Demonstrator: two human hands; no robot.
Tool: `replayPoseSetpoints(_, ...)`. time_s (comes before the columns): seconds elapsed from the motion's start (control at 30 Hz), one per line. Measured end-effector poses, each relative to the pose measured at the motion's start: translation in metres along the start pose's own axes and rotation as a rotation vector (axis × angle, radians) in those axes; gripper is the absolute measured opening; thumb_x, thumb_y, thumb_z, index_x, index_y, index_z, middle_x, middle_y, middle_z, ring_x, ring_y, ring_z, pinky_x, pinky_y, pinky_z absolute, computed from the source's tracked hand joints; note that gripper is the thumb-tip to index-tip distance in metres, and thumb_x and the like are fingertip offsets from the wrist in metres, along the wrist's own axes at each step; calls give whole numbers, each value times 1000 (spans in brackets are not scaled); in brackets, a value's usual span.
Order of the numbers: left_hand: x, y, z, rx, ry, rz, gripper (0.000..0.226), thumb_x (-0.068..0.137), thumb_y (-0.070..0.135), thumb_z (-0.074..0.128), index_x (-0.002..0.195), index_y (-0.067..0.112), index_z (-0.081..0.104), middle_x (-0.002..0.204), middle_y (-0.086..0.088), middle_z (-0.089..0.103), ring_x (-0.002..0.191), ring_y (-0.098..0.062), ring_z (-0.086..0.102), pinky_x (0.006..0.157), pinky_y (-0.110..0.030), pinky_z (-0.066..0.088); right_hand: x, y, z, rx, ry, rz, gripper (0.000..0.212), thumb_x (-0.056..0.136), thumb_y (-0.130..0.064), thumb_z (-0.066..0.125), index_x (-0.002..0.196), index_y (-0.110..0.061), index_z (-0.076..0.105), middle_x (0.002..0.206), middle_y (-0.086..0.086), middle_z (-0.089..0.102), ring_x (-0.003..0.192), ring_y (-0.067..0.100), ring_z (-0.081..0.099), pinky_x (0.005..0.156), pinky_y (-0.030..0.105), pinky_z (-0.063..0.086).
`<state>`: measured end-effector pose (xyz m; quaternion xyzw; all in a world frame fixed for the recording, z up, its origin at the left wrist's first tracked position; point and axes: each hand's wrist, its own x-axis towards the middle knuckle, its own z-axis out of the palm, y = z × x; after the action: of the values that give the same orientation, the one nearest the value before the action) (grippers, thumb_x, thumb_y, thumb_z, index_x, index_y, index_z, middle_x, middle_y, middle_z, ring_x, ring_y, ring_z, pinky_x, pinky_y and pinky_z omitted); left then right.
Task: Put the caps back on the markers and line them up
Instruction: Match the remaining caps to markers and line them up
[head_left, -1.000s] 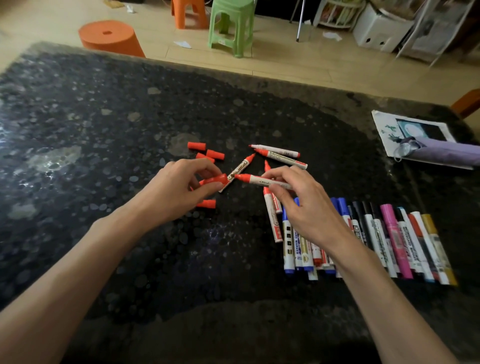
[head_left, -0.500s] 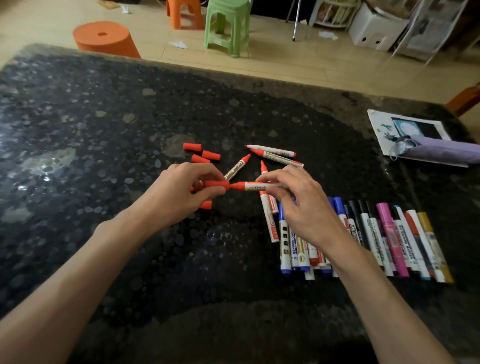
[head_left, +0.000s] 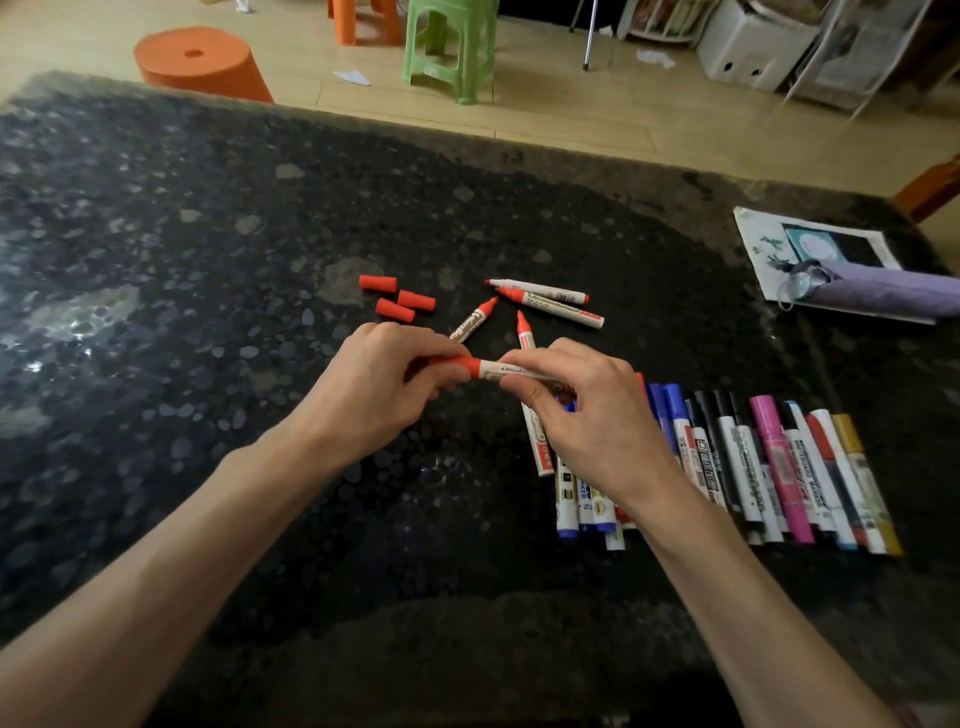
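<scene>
My left hand pinches a red cap that sits on the tip of a white red marker. My right hand grips that marker's barrel, holding it level above the dark table. Three loose red caps lie just beyond my left hand. Several uncapped red markers lie scattered behind my hands. A row of capped markers in blue, black, pink, red and gold lies side by side to the right, partly hidden by my right hand.
A paper sheet with a folded purple umbrella lies at the table's right edge. Beyond the table stand an orange stool, a green stool and white boxes on the wooden floor.
My hands came together: the red cap in my left hand has gone onto the tip of the marker held in my right hand. Both hands rose slightly off the table.
</scene>
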<state>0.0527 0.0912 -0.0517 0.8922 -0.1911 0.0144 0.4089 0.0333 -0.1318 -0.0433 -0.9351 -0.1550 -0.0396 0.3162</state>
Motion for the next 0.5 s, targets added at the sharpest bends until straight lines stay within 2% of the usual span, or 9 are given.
replayPoseSetpoints(0.1, 1, 3, 3, 25, 30, 35, 13, 95, 19, 69, 98, 25, 80, 61, 17, 60, 66, -6, 61, 64, -15, 43, -3, 2, 2, 15, 45, 8, 25, 99, -35, 66, 121, -27, 76, 90, -8, 64, 84, 9, 60, 73, 37, 52)
replayPoseSetpoints(0.23, 2, 3, 10, 59, 29, 81, 13, 95, 14, 68, 91, 21, 78, 67, 10, 60, 69, -13, 59, 66, -25, 46, -7, -1, 8, 3, 96, 33, 23, 99, -29, 69, 121, -24, 77, 91, -6, 67, 86, 11, 62, 74, 40, 53)
replayPoseSetpoints(0.3, 2, 2, 12, 72, 5, 90, 13, 95, 15, 68, 91, 22, 77, 68, 10, 60, 70, -13, 59, 66, -25, 45, -8, 0, 6, 11, 70, 46, 24, 99, -30, 69, 121, -26, 77, 92, -9, 67, 89, 9, 62, 77, 37, 53)
replayPoseSetpoints(0.4, -1, -3, 14, 63, -42, 73, 11, 95, 21, 68, 99, 28, 76, 76, 17, 64, 79, -6, 63, 70, -15, 44, -8, 2, -1, -35, -46, 28, 22, 99, -38, 66, 119, -33, 75, 94, -20, 62, 93, 1, 58, 81, 24, 46)
replayPoseSetpoints(0.5, 0, 0, 23, 57, -82, 89, 16, 94, 27, 71, 109, 30, 74, 96, 17, 70, 90, 0, 64, 77, -10, 45, -12, 5, -11, -181, -111, 20, 20, 95, -43, 69, 113, -36, 75, 100, -20, 60, 98, 1, 53, 83, 27, 37)
